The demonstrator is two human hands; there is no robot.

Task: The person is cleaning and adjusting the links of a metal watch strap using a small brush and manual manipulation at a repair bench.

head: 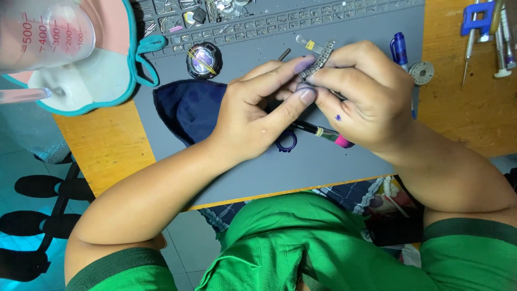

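Pinching a metal watch band [318,60], both left hand [258,108] and right hand [361,91], clear measuring cup [46,32] apparently empty

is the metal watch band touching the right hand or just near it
Touching. The head view shows the right hand pinching the metal watch band between its fingertips, with the left hand pressed against the same spot.

You've got two hands: left hand [253,110], right hand [361,91]. One metal watch band [318,62], one round watch case [204,60], one dark blue cloth [186,108], one measuring cup [46,32], one pink-tipped tool [328,134], one blue ring [287,143], one small gear wheel [421,73].
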